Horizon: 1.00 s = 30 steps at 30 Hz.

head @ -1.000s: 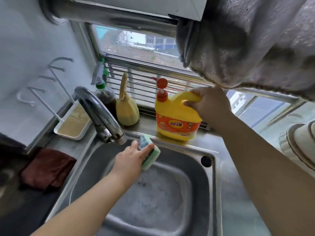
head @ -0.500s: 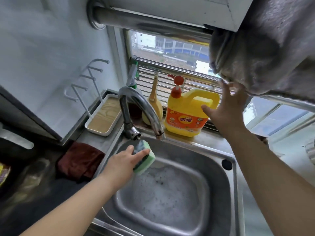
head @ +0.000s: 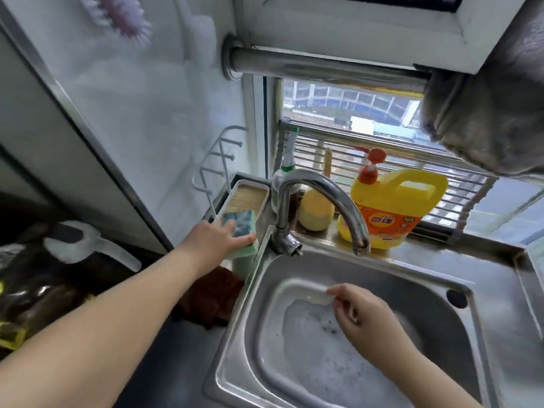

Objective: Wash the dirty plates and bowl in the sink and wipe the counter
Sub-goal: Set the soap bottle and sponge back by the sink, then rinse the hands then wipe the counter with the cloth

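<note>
Beside tray now, sponge point(head: 242, 228)

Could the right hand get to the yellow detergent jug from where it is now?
Probably yes. The right hand is low in the sink over suds, pinching something pale. The jug stands behind the rim, its handle facing right; only the faucet curves nearby, to the left.

Steel counter point(head: 485, 269) wrapping a sink point(head: 418, 278) full of suds. Along the back ledge under the window: yellow detergent jug point(head: 394, 210) just right of the tap point(head: 321, 198), yellow sponge point(head: 315, 214) behind the tap, spray bottle point(head: 284, 178) at its left. White tray point(head: 235, 195) in the left corner. Dark red cloth point(head: 212, 298) down on the counter left of the sink.
</note>
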Tool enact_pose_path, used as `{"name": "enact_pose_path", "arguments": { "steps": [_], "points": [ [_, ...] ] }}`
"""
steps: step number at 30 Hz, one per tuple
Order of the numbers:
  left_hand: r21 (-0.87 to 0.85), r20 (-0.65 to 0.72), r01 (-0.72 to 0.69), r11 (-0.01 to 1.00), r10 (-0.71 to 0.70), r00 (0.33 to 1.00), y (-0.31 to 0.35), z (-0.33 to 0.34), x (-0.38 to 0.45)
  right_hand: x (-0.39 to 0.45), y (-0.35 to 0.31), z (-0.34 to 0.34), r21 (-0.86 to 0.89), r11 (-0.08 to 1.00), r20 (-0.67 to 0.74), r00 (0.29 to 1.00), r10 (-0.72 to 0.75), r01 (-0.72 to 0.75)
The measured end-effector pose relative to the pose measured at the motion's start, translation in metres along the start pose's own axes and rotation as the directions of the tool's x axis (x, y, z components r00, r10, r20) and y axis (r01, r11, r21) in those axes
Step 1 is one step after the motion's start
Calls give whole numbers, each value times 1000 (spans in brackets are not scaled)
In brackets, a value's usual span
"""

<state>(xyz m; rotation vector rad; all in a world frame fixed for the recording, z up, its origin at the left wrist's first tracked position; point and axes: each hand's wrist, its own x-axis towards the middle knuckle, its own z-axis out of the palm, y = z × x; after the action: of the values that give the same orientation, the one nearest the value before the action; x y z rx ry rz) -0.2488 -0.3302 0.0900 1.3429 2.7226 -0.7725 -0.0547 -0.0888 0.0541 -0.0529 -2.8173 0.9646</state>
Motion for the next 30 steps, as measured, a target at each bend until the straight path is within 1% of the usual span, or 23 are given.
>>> {"name": "enact_pose_path", "arguments": {
  "steps": [1, 3, 7, 10, 12, 14, 16, 17, 18, 19, 20, 21, 22, 23, 25, 26, 27, 30],
  "points": [
    [26, 34, 11, 1000, -12, 999, -6, -2, 7, -1, -4, 5, 1, 1000, 12, 1000, 1, -1],
    [44, 30, 7, 999, -8, 1000, -12, -1, 21, -4, -5, 14, 8, 1000, 39, 999, 17, -18],
    [107, 70, -70, 992, 63, 996, -19, 29, 42, -22, 2, 23, 37, 994, 49, 993, 106, -107],
    [105, 100, -47, 993, 36, 994, -17, 43, 46, -29, 5, 24, 40, 985, 60, 984, 166, -169],
    [71, 118, 3, 997, -12, 993, -15, 46, 44, -29, 7, 26, 34, 978, 79, 976, 205, -208],
    [-15, 116, 105, 994, -103, 988, -11, 41, 38, -26, 6, 28, 51, 964, 95, 962, 255, -261],
    [-156, 107, 240, 958, -225, 968, -3, 33, 30, -21, 4, 30, 89, 943, 96, 946, 311, -319],
    [-258, 75, 297, 920, -287, 955, 3, 29, 26, -18, 2, 30, 115, 930, 92, 936, 341, -350],
    [-400, 22, 333, 854, -354, 935, 10, 25, 21, -16, 0, 31, 150, 912, 91, 924, 372, -382],
    [-560, -20, 331, 759, -412, 911, 19, 22, 16, -14, -2, 31, 191, 891, 95, 911, 402, -413],
    [-710, -28, 297, 638, -447, 894, 30, 18, 11, -12, -5, 30, 232, 868, 100, 898, 429, -440],
    [-836, -4, 249, 488, -459, 888, 43, 15, 5, -12, -6, 29, 264, 847, 107, 886, 450, -462],
    [-927, 46, 206, 314, -448, 893, 58, 11, 1, -11, -8, 29, 289, 828, 118, 876, 467, -480],
    [-974, 113, 184, 132, -422, 899, 74, 11, -2, -11, -9, 28, 310, 811, 132, 868, 480, -496],
    [-963, 249, 187, -196, -373, 894, 103, 17, -1, -13, -9, 26, 344, 779, 152, 850, 505, -525],
    [-924, 318, 206, -322, -349, 881, 116, 23, 2, -15, -8, 26, 357, 765, 155, 842, 517, -536],
    [-889, 374, 233, -394, -329, 867, 127, 28, 8, -18, -7, 25, 368, 753, 157, 834, 529, -546],
    [-818, 480, 288, -498, -315, 819, 148, 33, 29, -31, 1, 20, 413, 706, 154, 808, 568, -575]
  ]
}}
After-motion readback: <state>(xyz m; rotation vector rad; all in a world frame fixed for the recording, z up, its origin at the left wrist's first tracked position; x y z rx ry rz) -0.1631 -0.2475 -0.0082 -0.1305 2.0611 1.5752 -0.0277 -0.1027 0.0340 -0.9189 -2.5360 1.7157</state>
